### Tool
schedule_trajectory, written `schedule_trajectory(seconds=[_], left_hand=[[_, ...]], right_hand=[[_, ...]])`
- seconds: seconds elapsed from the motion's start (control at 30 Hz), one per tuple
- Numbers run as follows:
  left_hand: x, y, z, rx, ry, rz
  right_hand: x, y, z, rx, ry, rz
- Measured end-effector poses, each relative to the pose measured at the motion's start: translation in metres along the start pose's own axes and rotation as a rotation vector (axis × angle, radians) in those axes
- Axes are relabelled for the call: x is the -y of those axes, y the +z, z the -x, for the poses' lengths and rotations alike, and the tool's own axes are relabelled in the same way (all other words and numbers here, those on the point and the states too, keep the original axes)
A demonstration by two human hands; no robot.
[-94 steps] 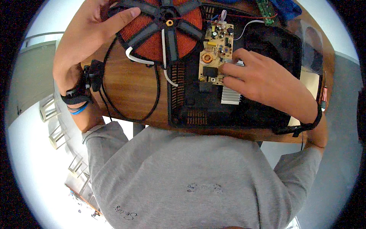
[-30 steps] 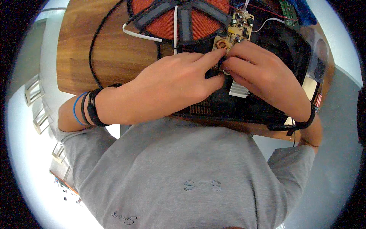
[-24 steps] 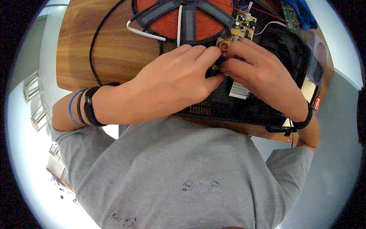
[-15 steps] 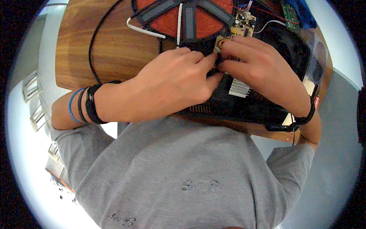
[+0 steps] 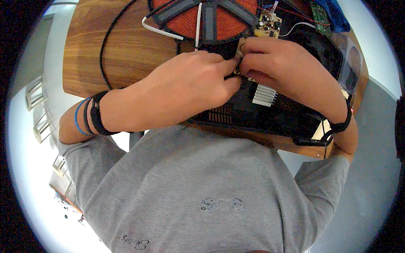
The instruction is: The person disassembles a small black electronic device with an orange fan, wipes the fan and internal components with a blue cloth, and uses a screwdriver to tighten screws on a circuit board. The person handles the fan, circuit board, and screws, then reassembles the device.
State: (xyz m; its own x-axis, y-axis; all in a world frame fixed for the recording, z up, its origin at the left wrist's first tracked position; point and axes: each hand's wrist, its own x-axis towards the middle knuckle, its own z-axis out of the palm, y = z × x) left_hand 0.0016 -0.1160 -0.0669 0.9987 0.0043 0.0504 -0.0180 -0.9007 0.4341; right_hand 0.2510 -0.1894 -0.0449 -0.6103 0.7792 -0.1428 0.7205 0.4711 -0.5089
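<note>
My left hand (image 5: pixel 187 88) reaches over the black open housing (image 5: pixel 225 124), fingers curled and fingertips at the lower end of a tan circuit board (image 5: pixel 268 23). My right hand (image 5: pixel 280 67) meets it there from the right, fingers bent close together; whatever they grip is hidden. A finned silver heatsink (image 5: pixel 264 96) shows below my right hand. A round copper coil (image 5: pixel 223 19) with black spokes and white sleeved leads (image 5: pixel 162 31) lies just above my left hand.
The wooden table (image 5: pixel 84 50) carries a black cable (image 5: pixel 101 63) looping at the left. At the upper right are a small green board (image 5: pixel 322 21), blue cloth (image 5: pixel 337 12), red and white wires and a clear plastic piece (image 5: pixel 352 63). Pale chairs (image 5: pixel 36 95) stand at the far left.
My left hand has left the coil and come down to the board beside my right hand. Over the last second both hands shifted slightly upward, fingers still working at the same spot.
</note>
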Motion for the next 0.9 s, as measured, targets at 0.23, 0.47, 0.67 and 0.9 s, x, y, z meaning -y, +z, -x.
schedule_trajectory(seconds=[0.23,0.47,0.67,0.9], left_hand=[[0.001,-0.001,-0.01,-0.16,-0.092,0.249],[-0.001,-0.007,-0.021,-0.294,-0.156,0.41],[-0.001,-0.011,-0.022,-0.282,-0.192,0.393],[-0.002,-0.015,-0.03,-0.242,-0.194,0.386]], right_hand=[[0.003,-0.007,0.015,-0.113,0.058,-0.15],[0.015,-0.003,0.023,-0.322,0.049,-0.269],[0.016,0.003,0.028,-0.346,0.055,-0.259],[0.013,0.004,0.036,-0.341,-0.017,-0.189]])
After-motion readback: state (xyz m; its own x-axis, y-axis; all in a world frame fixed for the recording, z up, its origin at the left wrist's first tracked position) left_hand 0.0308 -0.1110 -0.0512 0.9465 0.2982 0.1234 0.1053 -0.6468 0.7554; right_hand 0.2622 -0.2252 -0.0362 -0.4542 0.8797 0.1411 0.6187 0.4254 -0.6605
